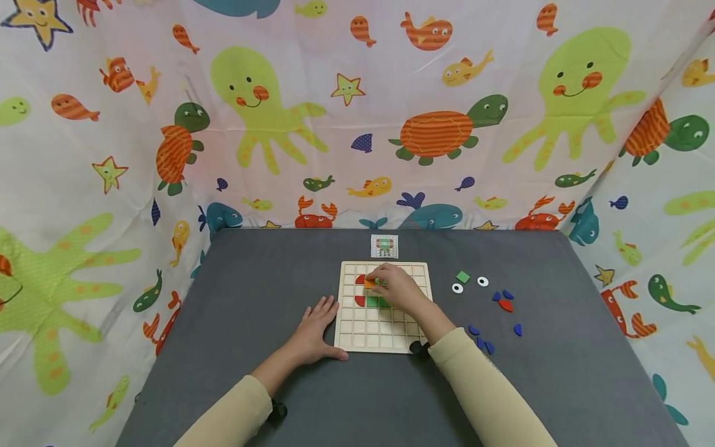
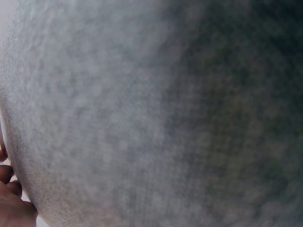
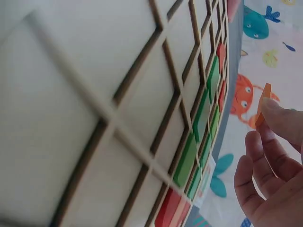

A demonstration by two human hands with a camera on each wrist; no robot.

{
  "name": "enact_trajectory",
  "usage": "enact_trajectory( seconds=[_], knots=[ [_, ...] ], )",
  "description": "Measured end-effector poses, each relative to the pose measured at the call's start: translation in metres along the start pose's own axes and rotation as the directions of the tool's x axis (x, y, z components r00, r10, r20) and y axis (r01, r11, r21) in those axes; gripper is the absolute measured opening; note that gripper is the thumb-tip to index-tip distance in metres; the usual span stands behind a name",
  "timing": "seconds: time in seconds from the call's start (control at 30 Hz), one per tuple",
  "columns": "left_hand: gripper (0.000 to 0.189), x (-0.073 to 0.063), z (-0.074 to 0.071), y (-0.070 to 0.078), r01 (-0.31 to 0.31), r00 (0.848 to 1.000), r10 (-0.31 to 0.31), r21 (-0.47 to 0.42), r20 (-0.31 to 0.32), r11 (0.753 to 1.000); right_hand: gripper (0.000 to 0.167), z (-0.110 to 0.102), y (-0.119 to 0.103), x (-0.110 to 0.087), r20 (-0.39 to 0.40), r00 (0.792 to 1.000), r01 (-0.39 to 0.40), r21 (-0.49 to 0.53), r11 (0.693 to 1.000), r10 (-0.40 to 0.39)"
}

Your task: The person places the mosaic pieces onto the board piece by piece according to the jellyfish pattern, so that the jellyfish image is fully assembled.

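Observation:
A wooden grid board (image 1: 357, 328) lies on the grey table, with red and green pieces set in its upper cells. My right hand (image 1: 398, 287) is over the board and pinches a small orange tile (image 3: 263, 105) between thumb and fingertips. Beneath that hand, part of the filled cells is hidden. Green tiles (image 3: 185, 160) and red pieces (image 1: 360, 302) sit in the grid. My left hand (image 1: 314, 332) rests at the board's left edge, fingers stretched out and thumb at the lower corner. The left wrist view is mostly blurred grey, with fingertips (image 2: 6, 173) at its edge.
Just behind the board lies a small pattern card (image 1: 385, 246). To the right are a green square (image 1: 463, 277), two white rings (image 1: 483, 282), a red piece (image 1: 505, 305) and several blue pieces (image 1: 490, 348). A sea-animal curtain (image 1: 357, 124) hangs behind the table.

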State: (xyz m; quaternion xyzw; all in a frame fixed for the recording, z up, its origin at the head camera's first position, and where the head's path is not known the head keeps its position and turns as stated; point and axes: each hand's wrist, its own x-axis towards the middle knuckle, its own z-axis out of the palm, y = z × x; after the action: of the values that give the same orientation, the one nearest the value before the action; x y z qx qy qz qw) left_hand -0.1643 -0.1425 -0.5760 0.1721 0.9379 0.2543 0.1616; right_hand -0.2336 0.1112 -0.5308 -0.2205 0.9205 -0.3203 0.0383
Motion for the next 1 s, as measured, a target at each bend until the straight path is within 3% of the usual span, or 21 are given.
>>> enact_trajectory(
  seconds=[0.27,0.47,1.0],
  knots=[
    [0.124,-0.002,0.0,0.0,-0.009,1.0,0.009,0.004,0.004,1.0,0.02,0.017,-0.004,0.014,0.066,0.998,0.002,-0.039,0.999,0.0],
    [0.124,-0.002,-0.002,0.002,-0.012,1.0,0.012,-0.008,0.0,1.0,0.018,0.024,-0.004,0.021,0.068,0.997,-0.03,-0.133,0.991,0.04],
    [0.124,-0.001,-0.003,0.003,0.002,1.0,-0.002,0.004,0.003,1.0,0.021,0.027,-0.012,0.029,0.088,0.991,-0.08,-0.174,0.981,0.097]
  ],
)
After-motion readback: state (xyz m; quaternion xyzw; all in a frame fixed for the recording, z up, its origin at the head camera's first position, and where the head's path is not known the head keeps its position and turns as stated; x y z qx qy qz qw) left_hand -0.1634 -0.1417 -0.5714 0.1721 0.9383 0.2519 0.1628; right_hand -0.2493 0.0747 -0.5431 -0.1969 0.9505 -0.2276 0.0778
